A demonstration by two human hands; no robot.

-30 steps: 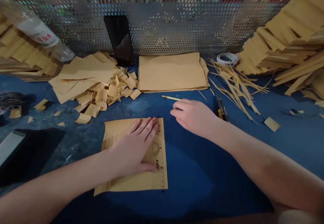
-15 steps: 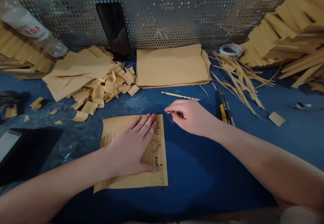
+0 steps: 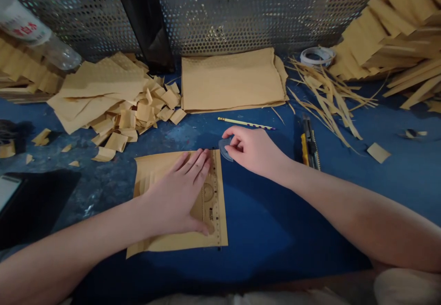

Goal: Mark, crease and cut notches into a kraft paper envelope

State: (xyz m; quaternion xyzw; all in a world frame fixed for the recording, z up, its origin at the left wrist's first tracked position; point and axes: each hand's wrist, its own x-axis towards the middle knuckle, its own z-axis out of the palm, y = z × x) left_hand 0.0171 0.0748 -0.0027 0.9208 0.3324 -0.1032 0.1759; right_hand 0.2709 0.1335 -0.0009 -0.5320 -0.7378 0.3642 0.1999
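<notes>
My left hand [image 3: 181,194] lies flat with its fingers stretched over a clear ruler [image 3: 216,204], pressing on a brown paper sheet [image 3: 151,169]. The ruler runs along the sheet's right side, leaving a narrow strip of paper beyond it. Just off the sheet's top right corner, my right hand [image 3: 253,151] pinches a small clear protractor [image 3: 225,150] with a curved edge, partly hidden by the fingers. Above that hand rests a yellow pencil [image 3: 246,123] with dark spots. A yellow and black utility knife [image 3: 310,144] lies to its right.
Behind are a stack of brown paper [image 3: 230,82], paper scraps [image 3: 131,116], a leaning black phone [image 3: 148,27], a bottle [image 3: 37,34], a tape roll [image 3: 317,56] and thin paper strips [image 3: 330,98]. Folded paper piles up at right [image 3: 389,38]. A perforated metal panel [image 3: 213,15] closes the back.
My right hand has turned slightly, and more of the protractor shows. My left hand stays on the ruler and sheet. The whole view has shifted a little.
</notes>
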